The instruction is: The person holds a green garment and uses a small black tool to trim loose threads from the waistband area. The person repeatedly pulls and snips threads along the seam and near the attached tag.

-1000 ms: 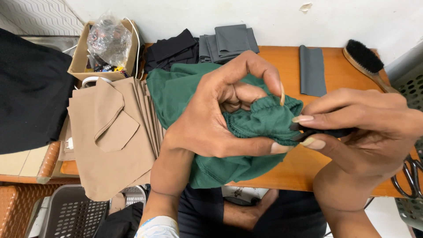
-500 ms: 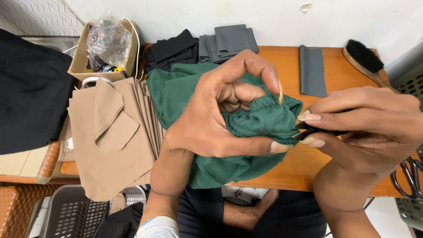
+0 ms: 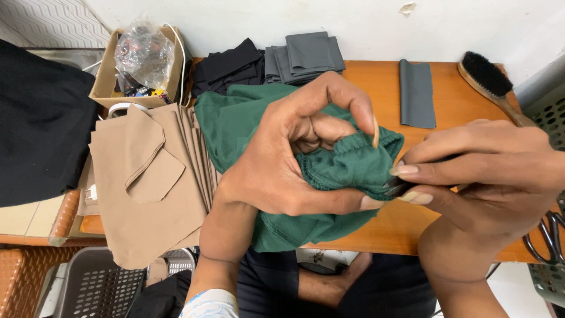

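Note:
My left hand point(image 3: 288, 159) grips a bunched fold of a green garment point(image 3: 235, 118), pinching its ribbed edge point(image 3: 353, 165) between thumb and fingers. My right hand point(image 3: 488, 171) pinches a small dark metal tool point(image 3: 395, 185) whose tip touches that green edge. Most of the tool is hidden inside my fingers. The rest of the green cloth hangs over the orange wooden table point(image 3: 459, 94) and down past its front edge.
A stack of tan fabric pieces point(image 3: 147, 182) lies left of the garment. Black cloth point(image 3: 226, 62), folded grey cloth point(image 3: 306, 56), a grey strip point(image 3: 416, 91) and a brush point(image 3: 491, 79) sit behind. A cardboard box point(image 3: 109, 76) holds a plastic bag. Scissors point(image 3: 544, 238) lie right.

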